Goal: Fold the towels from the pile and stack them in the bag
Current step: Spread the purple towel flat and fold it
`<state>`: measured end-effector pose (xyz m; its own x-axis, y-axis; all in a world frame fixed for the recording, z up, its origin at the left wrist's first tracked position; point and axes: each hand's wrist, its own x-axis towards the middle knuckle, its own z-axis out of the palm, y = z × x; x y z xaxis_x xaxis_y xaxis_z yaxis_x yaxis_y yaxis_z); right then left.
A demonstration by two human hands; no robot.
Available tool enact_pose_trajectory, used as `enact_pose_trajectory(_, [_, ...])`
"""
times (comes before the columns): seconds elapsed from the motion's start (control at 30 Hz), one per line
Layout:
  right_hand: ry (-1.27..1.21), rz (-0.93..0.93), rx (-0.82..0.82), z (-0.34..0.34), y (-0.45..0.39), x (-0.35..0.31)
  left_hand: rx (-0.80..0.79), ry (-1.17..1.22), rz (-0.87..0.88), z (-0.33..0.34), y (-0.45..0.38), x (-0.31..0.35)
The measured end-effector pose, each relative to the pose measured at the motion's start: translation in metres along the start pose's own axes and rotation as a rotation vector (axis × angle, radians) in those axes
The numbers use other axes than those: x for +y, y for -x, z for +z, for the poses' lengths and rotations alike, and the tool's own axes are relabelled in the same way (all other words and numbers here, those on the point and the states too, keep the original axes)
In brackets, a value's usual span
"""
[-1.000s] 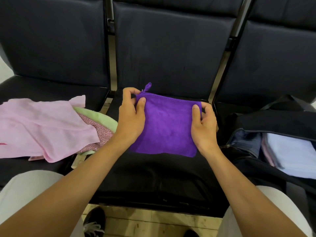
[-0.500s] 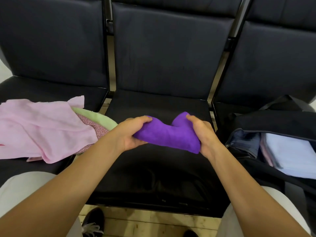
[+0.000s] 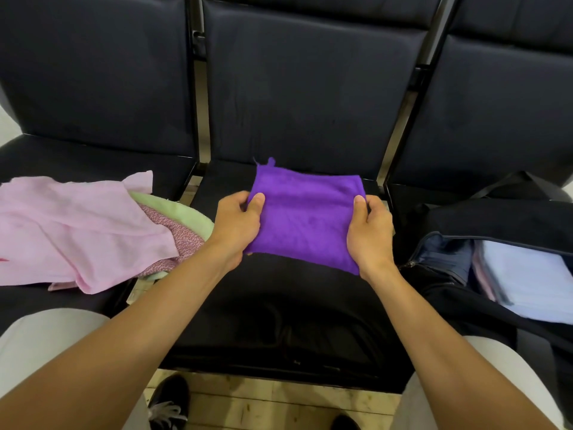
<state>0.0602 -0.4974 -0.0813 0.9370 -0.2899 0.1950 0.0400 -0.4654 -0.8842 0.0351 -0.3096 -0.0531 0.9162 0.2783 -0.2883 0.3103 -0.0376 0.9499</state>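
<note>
A folded purple towel (image 3: 307, 215) is held flat over the middle black seat (image 3: 279, 321). My left hand (image 3: 237, 220) grips its left edge, thumb on top. My right hand (image 3: 369, 234) grips the right edge the same way. On the left seat lies the pile: a pink towel (image 3: 77, 231) over a patterned pink one (image 3: 183, 240) and a light green one (image 3: 183, 209). On the right seat sits an open dark bag (image 3: 496, 221) with a folded light blue towel (image 3: 533, 280) inside.
Three black chairs stand side by side, metal frame bars between them. My knees in light trousers are at the lower corners. A wooden floor and my dark shoes (image 3: 169, 398) show below the seat's front edge.
Half a second ago both hands held the purple towel bunched and bent in the middle, close to me. Now it is spread flat as a folded rectangle, farther back over the seat.
</note>
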Motion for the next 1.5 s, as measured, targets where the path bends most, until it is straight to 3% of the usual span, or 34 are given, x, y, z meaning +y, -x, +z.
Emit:
enact_pose_trajectory(0.07, [-0.06, 0.005, 0.015, -0.002, -0.003, -0.002, 0.0, 0.048, 0.036, -0.001, 0.0, 0.001])
enact_pose_trajectory(0.17, [-0.188, 0.038, -0.076, -0.004, -0.004, -0.004, -0.049, 0.204, -0.051, -0.003, 0.001, 0.003])
enact_pose_trajectory(0.3, [-0.449, 0.269, -0.266, -0.008, 0.001, -0.012, -0.102, 0.372, -0.151, -0.009, 0.002, 0.005])
enact_pose_trajectory(0.43, [-0.408, 0.497, -0.36, -0.008, 0.0, -0.014, -0.098, 0.214, -0.128, -0.009, 0.0, 0.003])
enact_pose_trajectory(0.5, [-0.283, 0.47, -0.36, -0.005, 0.002, -0.009, -0.069, 0.089, -0.092, -0.008, -0.004, 0.001])
enact_pose_trajectory(0.67, [-0.056, 0.133, -0.22, -0.001, 0.007, -0.004, -0.04, 0.056, -0.109, -0.002, -0.004, 0.001])
enact_pose_trajectory(0.73, [-0.111, 0.165, -0.237, -0.001, 0.005, -0.004, -0.093, 0.108, -0.145, -0.003, -0.004, 0.002])
enact_pose_trajectory(0.83, [-0.242, 0.286, -0.265, -0.005, 0.001, -0.007, -0.209, 0.378, -0.292, -0.013, -0.004, 0.005])
enact_pose_trajectory(0.97, [-0.4, 0.252, -0.264, -0.014, -0.004, -0.01, -0.222, 0.496, -0.245, -0.021, -0.008, 0.005])
enact_pose_trajectory(1.2, [-0.46, 0.22, -0.257, -0.014, -0.001, -0.011, -0.17, 0.404, -0.2, -0.02, -0.011, 0.001])
enact_pose_trajectory(1.37, [-0.268, 0.236, -0.246, -0.006, 0.001, -0.005, -0.178, 0.203, -0.235, -0.017, -0.013, -0.001])
enact_pose_trajectory(1.5, [-0.279, 0.288, -0.207, -0.003, 0.004, -0.006, -0.158, 0.29, -0.289, -0.011, -0.014, -0.003])
